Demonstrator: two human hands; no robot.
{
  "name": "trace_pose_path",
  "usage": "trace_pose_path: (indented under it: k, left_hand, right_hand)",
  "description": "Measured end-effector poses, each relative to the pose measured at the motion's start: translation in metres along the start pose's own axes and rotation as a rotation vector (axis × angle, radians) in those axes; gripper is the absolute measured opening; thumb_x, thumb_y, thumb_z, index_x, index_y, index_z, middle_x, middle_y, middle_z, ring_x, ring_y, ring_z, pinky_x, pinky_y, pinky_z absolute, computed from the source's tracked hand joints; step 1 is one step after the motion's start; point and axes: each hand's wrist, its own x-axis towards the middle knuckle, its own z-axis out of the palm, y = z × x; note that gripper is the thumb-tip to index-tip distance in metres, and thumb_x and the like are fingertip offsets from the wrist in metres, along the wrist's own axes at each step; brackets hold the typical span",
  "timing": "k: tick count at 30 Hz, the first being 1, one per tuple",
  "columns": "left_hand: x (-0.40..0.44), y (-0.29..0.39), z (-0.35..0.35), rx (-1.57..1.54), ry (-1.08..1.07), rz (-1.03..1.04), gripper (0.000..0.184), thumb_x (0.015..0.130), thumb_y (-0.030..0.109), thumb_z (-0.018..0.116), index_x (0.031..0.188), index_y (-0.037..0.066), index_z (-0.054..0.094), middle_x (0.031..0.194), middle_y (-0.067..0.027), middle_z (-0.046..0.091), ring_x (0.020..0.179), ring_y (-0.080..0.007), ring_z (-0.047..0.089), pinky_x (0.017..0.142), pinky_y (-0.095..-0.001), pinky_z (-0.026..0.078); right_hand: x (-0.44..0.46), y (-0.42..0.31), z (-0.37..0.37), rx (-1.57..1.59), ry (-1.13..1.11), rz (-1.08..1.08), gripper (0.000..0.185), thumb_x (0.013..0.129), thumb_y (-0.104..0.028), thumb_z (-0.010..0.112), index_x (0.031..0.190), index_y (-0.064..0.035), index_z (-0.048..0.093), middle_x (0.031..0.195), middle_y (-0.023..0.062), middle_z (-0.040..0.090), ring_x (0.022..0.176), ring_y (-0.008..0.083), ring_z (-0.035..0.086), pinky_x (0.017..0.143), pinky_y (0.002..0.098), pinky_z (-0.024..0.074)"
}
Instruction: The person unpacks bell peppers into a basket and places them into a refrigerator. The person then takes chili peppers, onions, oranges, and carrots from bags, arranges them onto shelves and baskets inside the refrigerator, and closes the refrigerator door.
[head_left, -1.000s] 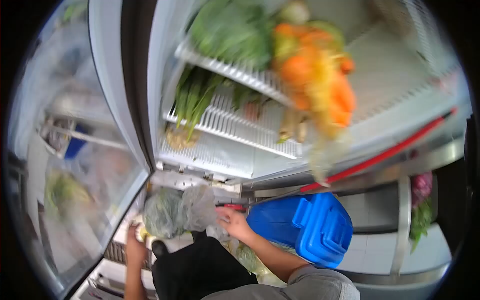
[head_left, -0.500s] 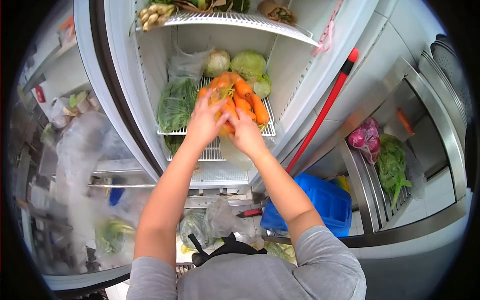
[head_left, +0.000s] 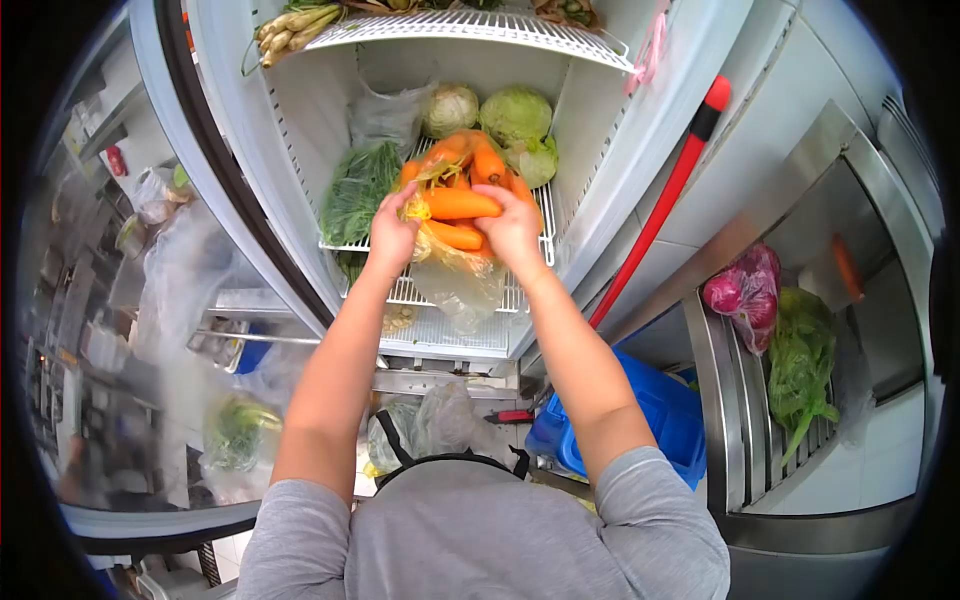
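Observation:
A clear plastic bag of carrots (head_left: 445, 152) lies on the fridge's wire shelf, its mouth toward me. One thick carrot (head_left: 460, 204) lies crosswise at the opening, between my hands. My right hand (head_left: 514, 228) closes round the right end of that carrot. At the left, my left hand (head_left: 394, 232) has its fingers closed on the edge of the bag (head_left: 462, 292), by the carrot's other end; its fingertips are partly hidden. Bagged leafy greens (head_left: 358, 195) sit left of the carrots. Behind them are a pale cabbage (head_left: 451, 110) and a green cabbage (head_left: 517, 115).
An upper shelf (head_left: 470, 28) holds more vegetables. The glass door (head_left: 215, 170) stands open at left. A red pole (head_left: 660, 205) leans on the right. Below it is a blue bin (head_left: 635, 415). A steel rack (head_left: 735, 400) bears bagged red vegetables (head_left: 745, 290) and greens (head_left: 802, 350).
My hands have moved apart from the top of the bag to either side of its mouth. One carrot now lies crosswise between them, gripped by my right hand.

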Motion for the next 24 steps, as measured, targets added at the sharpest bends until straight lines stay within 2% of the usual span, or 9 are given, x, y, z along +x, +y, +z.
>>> trace_pose_path:
  k: [1,2,6,9,10,13,16,19,24]
  left_hand:
    - [0.004,-0.002,-0.001,0.004,0.009,-0.003,0.055,0.072,-0.007,0.061,0.126,0.003,0.055,0.122,-0.0188,0.055,0.116,-0.0320,0.052,0.101,-0.0333,0.039]
    - [0.004,-0.009,0.002,0.005,0.029,0.025,0.055,0.072,-0.008,0.060,0.126,0.003,0.055,0.122,-0.0185,0.055,0.116,-0.0320,0.052,0.101,-0.0331,0.038]
    - [-0.002,-0.005,0.013,0.038,0.092,0.041,0.053,0.076,-0.006,0.059,0.127,0.005,0.054,0.123,-0.0132,0.054,0.116,-0.0259,0.051,0.100,-0.0321,0.038]
    - [-0.027,0.024,0.007,0.141,0.374,0.161,0.046,0.078,-0.002,0.060,0.123,0.005,0.055,0.118,-0.0137,0.054,0.113,-0.0311,0.051,0.099,-0.0358,0.040]
    - [-0.041,0.036,-0.001,0.052,0.407,0.156,0.038,0.080,0.001,0.061,0.117,0.005,0.055,0.117,-0.0112,0.052,0.112,-0.0280,0.049,0.096,-0.0351,0.041]
    - [-0.081,0.065,0.011,-0.663,0.212,-0.188,0.025,0.085,0.009,0.063,0.107,0.003,0.054,0.110,-0.0108,0.057,0.100,-0.0198,0.056,0.086,-0.0311,0.047]
    - [-0.082,0.095,0.004,-1.252,0.215,-0.561,0.026,0.084,0.012,0.065,0.105,0.002,0.052,0.097,-0.0115,0.061,0.091,-0.0212,0.060,0.082,-0.0326,0.050]
    - [-0.080,0.070,-0.015,-1.009,0.156,-0.526,0.027,0.080,0.008,0.065,0.102,0.002,0.050,0.085,-0.0102,0.061,0.078,-0.0226,0.063,0.075,-0.0353,0.053]
    - [-0.086,0.069,-0.002,-0.854,0.140,-0.459,0.039,0.073,0.004,0.068,0.105,0.004,0.048,0.086,-0.0078,0.058,0.074,-0.0185,0.060,0.071,-0.0318,0.051]
  right_hand:
    - [0.004,0.000,-0.009,0.201,0.033,0.045,0.047,0.072,-0.008,0.073,0.117,-0.0053,0.060,0.105,0.0177,0.065,0.100,0.0299,0.062,0.089,0.0333,0.0467]
    - [0.003,0.001,-0.018,-0.089,0.108,-0.066,0.043,0.074,-0.008,0.072,0.115,-0.0028,0.060,0.104,0.0146,0.066,0.097,0.0250,0.064,0.087,0.0310,0.0482]
    - [-0.003,-0.014,0.002,-0.408,-0.021,-0.180,0.036,0.079,-0.002,0.068,0.115,-0.0026,0.061,0.101,0.0109,0.067,0.089,0.0174,0.064,0.077,0.0278,0.0524]
    - [-0.016,-0.030,-0.001,0.175,0.225,0.191,0.035,0.081,-0.005,0.068,0.115,-0.0025,0.061,0.098,0.0103,0.066,0.078,0.0152,0.064,0.069,0.0260,0.0528]
    - [-0.028,-0.030,-0.009,0.272,0.340,0.119,0.032,0.084,-0.006,0.066,0.115,0.0001,0.061,0.096,0.0094,0.066,0.072,0.0115,0.063,0.064,0.0235,0.0521]
    - [-0.077,-0.041,-0.009,0.574,0.371,0.190,0.028,0.086,-0.002,0.062,0.113,0.0037,0.060,0.095,0.0075,0.065,0.072,0.0113,0.060,0.067,0.0253,0.0526]
    - [-0.093,-0.030,0.013,0.397,-0.060,0.007,0.029,0.086,-0.009,0.064,0.112,0.0027,0.059,0.096,0.0112,0.065,0.074,0.0187,0.061,0.072,0.0302,0.0513]
    - [-0.050,-0.041,-0.001,-0.648,0.131,-0.172,0.037,0.083,-0.021,0.068,0.111,0.0011,0.059,0.098,0.0170,0.064,0.084,0.0292,0.061,0.079,0.0363,0.0491]
    - [0.041,-0.014,0.003,-0.814,0.281,-0.154,0.043,0.079,-0.028,0.070,0.112,-0.0021,0.059,0.102,0.0213,0.062,0.094,0.0377,0.059,0.080,0.0423,0.0485]
